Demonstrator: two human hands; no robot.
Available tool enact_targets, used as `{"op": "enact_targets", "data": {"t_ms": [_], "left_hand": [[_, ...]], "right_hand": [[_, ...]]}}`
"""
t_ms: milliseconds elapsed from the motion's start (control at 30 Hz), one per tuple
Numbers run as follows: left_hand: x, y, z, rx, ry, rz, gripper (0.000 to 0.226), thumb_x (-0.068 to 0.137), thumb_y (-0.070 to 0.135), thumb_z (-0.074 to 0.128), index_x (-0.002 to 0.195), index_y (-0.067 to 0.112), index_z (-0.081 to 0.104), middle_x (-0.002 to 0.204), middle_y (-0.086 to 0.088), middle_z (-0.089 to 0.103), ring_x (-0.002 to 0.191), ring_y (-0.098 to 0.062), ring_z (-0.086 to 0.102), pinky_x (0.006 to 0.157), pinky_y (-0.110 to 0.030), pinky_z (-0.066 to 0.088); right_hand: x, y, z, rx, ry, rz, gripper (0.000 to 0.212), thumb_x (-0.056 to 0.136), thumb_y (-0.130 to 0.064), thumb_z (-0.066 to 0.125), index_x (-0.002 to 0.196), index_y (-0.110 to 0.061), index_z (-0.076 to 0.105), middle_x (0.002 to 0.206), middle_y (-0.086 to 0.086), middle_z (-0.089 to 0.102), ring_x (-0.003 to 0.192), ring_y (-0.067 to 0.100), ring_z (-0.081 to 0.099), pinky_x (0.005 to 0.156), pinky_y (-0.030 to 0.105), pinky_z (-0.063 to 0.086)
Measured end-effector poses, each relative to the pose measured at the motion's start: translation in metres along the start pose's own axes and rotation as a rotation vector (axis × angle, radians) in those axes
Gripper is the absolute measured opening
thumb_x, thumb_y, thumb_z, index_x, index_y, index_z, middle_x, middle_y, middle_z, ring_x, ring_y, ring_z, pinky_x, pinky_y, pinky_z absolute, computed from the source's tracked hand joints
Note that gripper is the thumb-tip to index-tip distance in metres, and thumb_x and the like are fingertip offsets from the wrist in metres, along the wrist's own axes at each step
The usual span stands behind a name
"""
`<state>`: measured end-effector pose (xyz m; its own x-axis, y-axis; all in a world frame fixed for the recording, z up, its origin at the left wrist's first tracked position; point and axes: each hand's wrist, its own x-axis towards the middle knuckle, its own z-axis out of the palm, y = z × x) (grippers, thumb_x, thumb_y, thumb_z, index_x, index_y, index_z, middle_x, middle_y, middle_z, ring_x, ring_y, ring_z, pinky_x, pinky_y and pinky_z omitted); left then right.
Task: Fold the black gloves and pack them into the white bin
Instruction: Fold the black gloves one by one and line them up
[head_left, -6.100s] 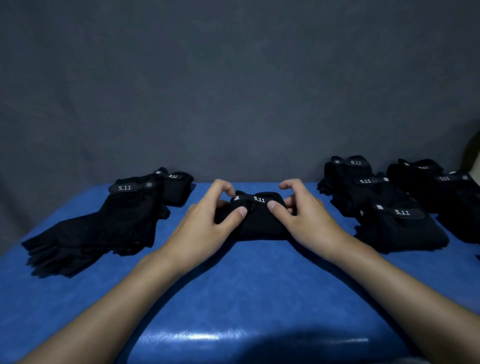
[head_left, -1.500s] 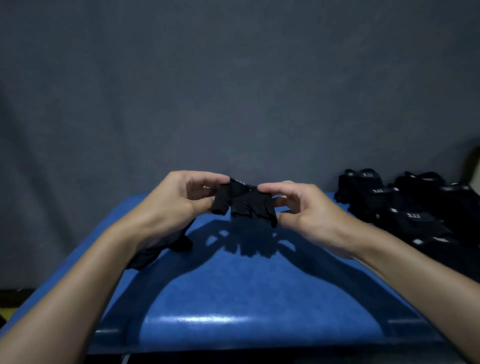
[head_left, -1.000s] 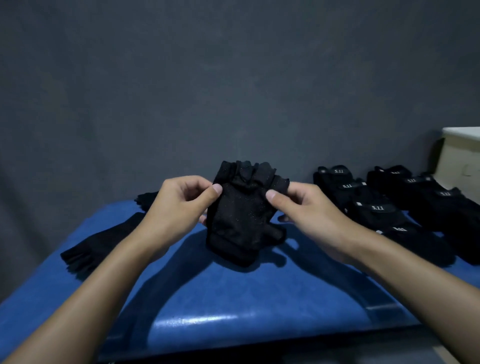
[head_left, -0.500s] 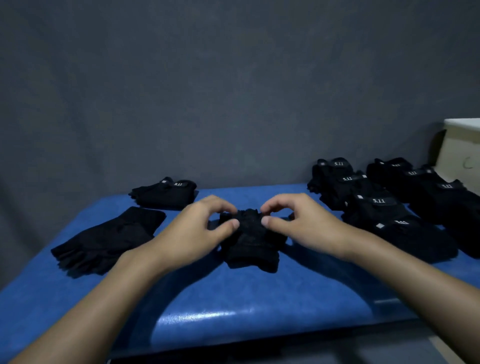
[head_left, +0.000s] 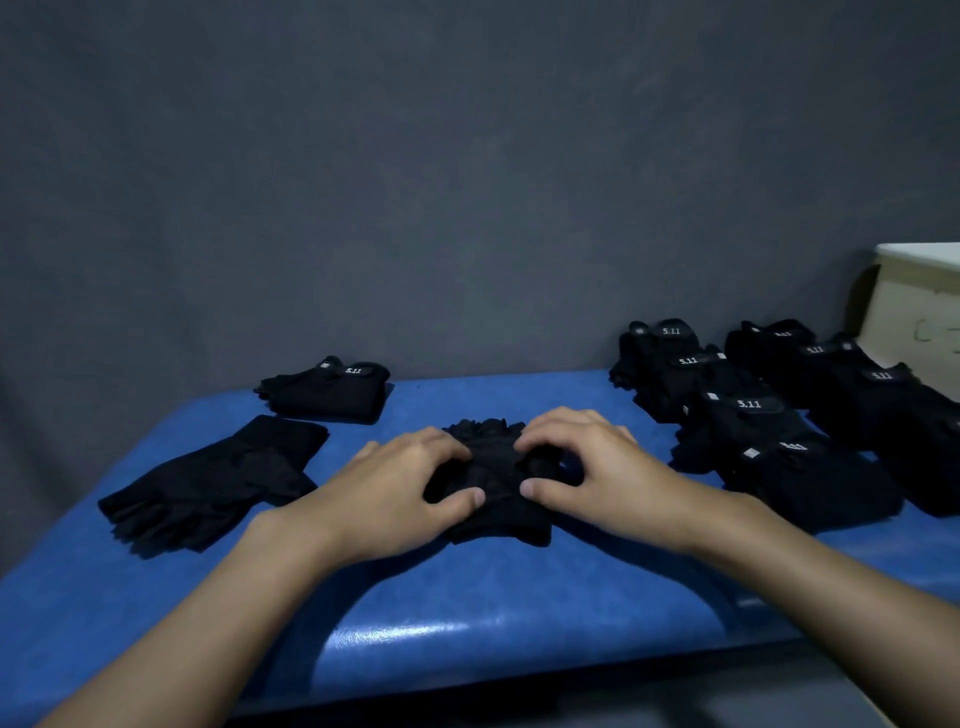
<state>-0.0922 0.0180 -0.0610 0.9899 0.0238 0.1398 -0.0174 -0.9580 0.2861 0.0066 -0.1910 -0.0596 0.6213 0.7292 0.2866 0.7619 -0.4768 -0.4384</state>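
Observation:
A black fingerless glove pair lies on the blue table in the middle. My left hand grips its left side, thumb in front and fingers curled over the top. My right hand grips its right side the same way. The white bin stands at the far right edge, only partly in view. A flat unfolded black glove lies at the left, and a folded glove marked 5.11 sits behind it.
Several folded black gloves marked 5.11 are stacked in rows at the right, between my right arm and the bin. A dark grey backdrop hangs behind the table. The table's front edge runs below my forearms.
The glove pair, held up in the air a second ago, has come down onto the table. Both hands now grip it lower and nearer its middle.

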Motion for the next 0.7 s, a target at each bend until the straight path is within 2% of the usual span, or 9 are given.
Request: {"op": "enact_targets", "data": {"t_ms": [67,167,300,433,567,633,700], "left_hand": [[0.0,-0.001,0.001,0.003,0.013,-0.008,0.051,0.092,0.06,0.052,0.135,0.032,0.052,0.131,0.022,0.051,0.122,-0.005,0.05,0.108,-0.036,0.036],[0.0,0.0,0.001,-0.004,0.031,-0.01,0.052,0.092,0.059,0.053,0.135,0.031,0.052,0.131,0.021,0.051,0.123,-0.005,0.049,0.109,-0.036,0.036],[0.001,0.002,0.0,-0.002,0.026,-0.012,0.052,0.092,0.058,0.053,0.136,0.032,0.051,0.133,0.019,0.05,0.126,-0.006,0.047,0.109,-0.037,0.036],[0.001,0.005,0.0,0.024,0.015,-0.026,0.053,0.091,0.06,0.051,0.137,0.033,0.05,0.134,0.019,0.05,0.126,-0.007,0.046,0.109,-0.038,0.035],[0.0,0.01,-0.002,0.078,-0.003,-0.021,0.056,0.09,0.064,0.049,0.137,0.034,0.05,0.135,0.019,0.049,0.126,-0.007,0.046,0.109,-0.038,0.032],[-0.001,0.01,-0.002,0.08,-0.011,-0.008,0.056,0.09,0.064,0.05,0.137,0.034,0.05,0.135,0.019,0.049,0.126,-0.007,0.046,0.109,-0.038,0.032],[-0.001,0.009,-0.002,0.036,-0.013,-0.001,0.055,0.087,0.066,0.051,0.134,0.035,0.053,0.131,0.021,0.05,0.122,-0.006,0.048,0.108,-0.038,0.035]], "right_hand": [[-0.006,-0.003,-0.004,0.045,0.03,-0.054,0.029,0.077,-0.054,0.07,0.1,-0.037,0.065,0.115,-0.025,0.053,0.121,-0.002,0.038,0.106,0.031,0.026],[-0.014,-0.003,-0.006,-0.037,-0.057,-0.104,0.039,0.067,-0.065,0.067,0.096,-0.04,0.064,0.12,-0.028,0.045,0.125,-0.007,0.026,0.103,0.023,0.018],[-0.02,0.0,-0.004,-0.154,-0.059,-0.166,0.033,0.076,-0.054,0.069,0.102,-0.035,0.067,0.13,-0.026,0.04,0.128,-0.004,0.02,0.104,0.023,0.015],[-0.021,-0.001,-0.004,-0.216,-0.027,-0.254,0.02,0.086,-0.044,0.063,0.094,-0.026,0.071,0.131,-0.02,0.047,0.132,0.0,0.021,0.105,0.022,0.014],[-0.019,-0.003,-0.009,-0.219,-0.089,-0.194,0.024,0.091,-0.041,0.058,0.079,-0.022,0.066,0.123,-0.025,0.052,0.133,-0.002,0.018,0.106,0.022,0.013],[-0.017,-0.004,-0.012,-0.222,-0.12,-0.135,0.033,0.088,-0.054,0.055,0.079,-0.023,0.063,0.117,-0.024,0.056,0.13,-0.002,0.023,0.108,0.028,0.015],[-0.015,-0.005,-0.014,-0.155,-0.067,-0.093,0.038,0.083,-0.063,0.05,0.083,-0.027,0.06,0.108,-0.022,0.059,0.121,-0.002,0.034,0.107,0.032,0.021]]}}
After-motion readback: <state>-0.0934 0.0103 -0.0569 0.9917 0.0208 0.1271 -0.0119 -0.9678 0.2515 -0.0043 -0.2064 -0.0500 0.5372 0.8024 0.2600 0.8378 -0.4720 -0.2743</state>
